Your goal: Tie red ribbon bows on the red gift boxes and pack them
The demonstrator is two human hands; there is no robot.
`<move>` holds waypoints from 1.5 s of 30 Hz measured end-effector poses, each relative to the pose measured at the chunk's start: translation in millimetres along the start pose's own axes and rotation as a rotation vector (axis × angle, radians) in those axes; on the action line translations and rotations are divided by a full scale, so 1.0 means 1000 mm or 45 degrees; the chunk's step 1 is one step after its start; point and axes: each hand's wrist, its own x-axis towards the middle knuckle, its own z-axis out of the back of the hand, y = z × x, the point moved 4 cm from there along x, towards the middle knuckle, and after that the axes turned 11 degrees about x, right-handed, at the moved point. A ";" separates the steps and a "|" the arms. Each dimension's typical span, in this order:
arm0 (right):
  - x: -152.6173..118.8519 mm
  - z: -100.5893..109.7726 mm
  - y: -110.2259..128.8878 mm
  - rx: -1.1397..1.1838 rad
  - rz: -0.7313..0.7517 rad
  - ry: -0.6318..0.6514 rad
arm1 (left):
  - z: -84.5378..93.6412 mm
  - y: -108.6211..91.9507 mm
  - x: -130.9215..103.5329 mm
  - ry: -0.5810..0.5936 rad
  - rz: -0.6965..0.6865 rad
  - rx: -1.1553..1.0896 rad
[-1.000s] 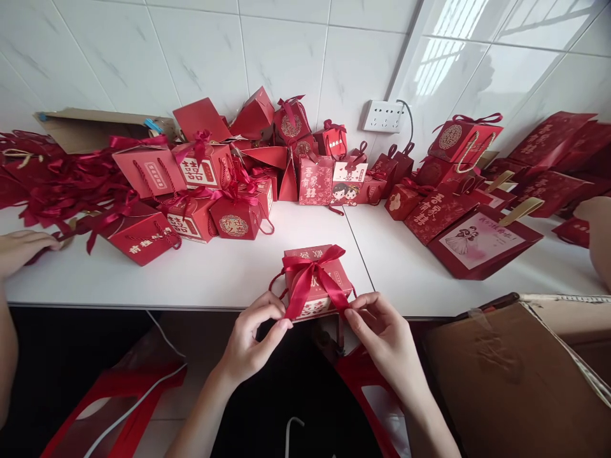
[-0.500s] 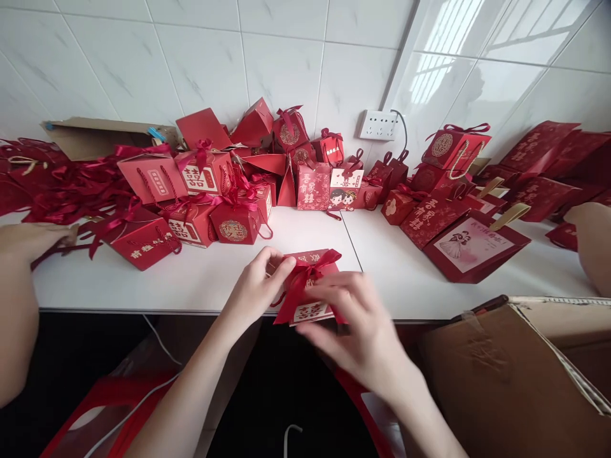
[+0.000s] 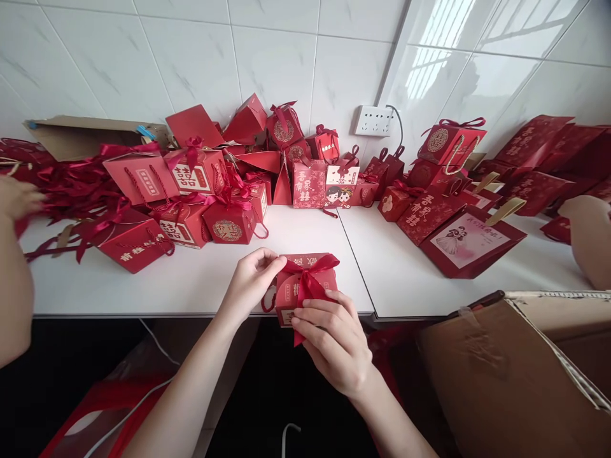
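A small red gift box (image 3: 286, 299) with pale printing sits at the table's front edge, a red ribbon (image 3: 305, 283) tied in a bow on its top. My left hand (image 3: 251, 280) is closed at the box's upper left corner, thumb and forefinger pinching the end of the bow's left loop. Across the front of the box lies my right hand (image 3: 337, 334), its fingers together and curled over the hanging ribbon tails. One tail end pokes out below these fingers; the right thumb is hidden. A dark red cord handle hangs at the box's left side.
Several finished red boxes (image 3: 229, 222) are stacked behind, beside a heap of ribbons (image 3: 81, 187). More boxes (image 3: 477, 245) stand at the right. An open cardboard carton (image 3: 477, 356) is at the near right. Other people's arms (image 3: 14, 267) reach in at both sides.
My right hand, blurred before, has settled onto the ribbon tails and drawn them down over the box's front. The bow looks flatter and wider. At far left, another person's hand has moved back and up.
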 end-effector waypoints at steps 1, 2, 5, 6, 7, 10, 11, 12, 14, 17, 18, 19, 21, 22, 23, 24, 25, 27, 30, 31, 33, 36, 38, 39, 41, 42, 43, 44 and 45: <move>-0.001 0.000 0.001 -0.012 0.008 -0.009 | -0.001 0.000 0.000 -0.014 -0.012 0.012; -0.001 0.000 0.002 -0.023 0.011 -0.012 | -0.001 0.000 0.000 -0.027 -0.027 0.027; -0.001 -0.005 0.005 -0.043 0.014 -0.001 | -0.002 -0.001 -0.001 -0.059 -0.064 0.071; -0.001 -0.007 0.007 -0.048 0.013 0.009 | -0.002 -0.002 -0.001 -0.067 -0.072 0.078; 0.000 -0.009 0.009 -0.049 0.013 0.023 | -0.002 -0.002 -0.002 -0.075 -0.078 0.080; 0.003 -0.007 0.014 -0.007 0.015 0.058 | -0.002 -0.002 -0.001 -0.065 -0.068 0.058; 0.005 -0.004 0.015 0.027 0.012 0.056 | -0.001 0.000 -0.001 -0.050 -0.055 0.044; 0.008 0.002 0.015 0.069 0.005 0.038 | -0.001 0.001 -0.001 -0.035 -0.040 0.028; 0.013 0.018 0.005 0.133 -0.087 -0.086 | 0.000 0.004 0.000 -0.022 -0.007 -0.006; 0.019 0.039 -0.032 0.071 -0.601 -0.316 | 0.001 0.006 -0.001 -0.004 0.026 -0.006; 0.019 0.041 -0.047 0.049 -0.823 -0.306 | 0.001 0.005 -0.002 0.012 0.030 0.014; 0.019 0.040 -0.061 0.054 -1.008 -0.246 | 0.000 0.003 -0.002 0.030 0.029 0.045; 0.020 0.033 -0.080 0.127 -1.226 -0.097 | -0.001 -0.001 -0.004 0.042 0.008 0.110; 0.021 0.028 -0.086 0.171 -1.282 -0.044 | -0.001 -0.003 -0.004 0.037 -0.007 0.129; 0.021 0.023 -0.089 0.214 -1.320 -0.014 | -0.002 -0.004 -0.005 0.031 -0.025 0.136; 0.021 0.019 -0.091 0.258 -1.348 -0.001 | -0.003 -0.005 -0.005 0.025 -0.043 0.135; 0.020 0.016 -0.092 0.308 -1.367 -0.002 | -0.004 -0.006 -0.005 0.016 -0.058 0.132; 0.017 0.010 -0.090 0.433 -1.375 -0.034 | -0.005 -0.006 -0.005 -0.014 -0.076 0.124; 0.011 0.008 -0.087 0.578 -1.352 -0.120 | -0.007 -0.004 -0.005 -0.094 -0.083 0.142; 0.009 0.007 -0.086 0.602 -1.343 -0.149 | -0.008 -0.004 -0.005 -0.118 -0.080 0.145; 0.006 0.007 -0.085 0.640 -1.332 -0.207 | -0.010 -0.004 -0.006 -0.160 -0.064 0.149; 0.001 0.003 -0.084 0.737 -1.343 -0.300 | -0.014 -0.006 -0.009 -0.200 0.006 0.144; -0.002 0.000 -0.085 0.839 -1.385 -0.364 | -0.016 -0.007 -0.012 -0.219 0.038 0.141; -0.005 -0.002 -0.086 0.894 -1.414 -0.389 | -0.017 -0.008 -0.013 -0.225 0.041 0.136; -0.010 -0.003 -0.089 0.992 -1.459 -0.400 | -0.016 -0.009 -0.014 -0.241 0.020 0.111; -0.012 -0.002 -0.091 1.021 -1.450 -0.393 | -0.015 -0.009 -0.014 -0.244 0.007 0.086; -0.014 0.002 -0.093 1.032 -1.409 -0.383 | -0.013 -0.008 -0.014 -0.241 0.003 0.050; -0.015 0.006 -0.095 1.027 -1.338 -0.371 | -0.011 -0.007 -0.013 -0.233 0.006 0.010; -0.017 0.011 -0.097 1.019 -1.251 -0.346 | -0.010 -0.006 -0.013 -0.221 0.016 -0.023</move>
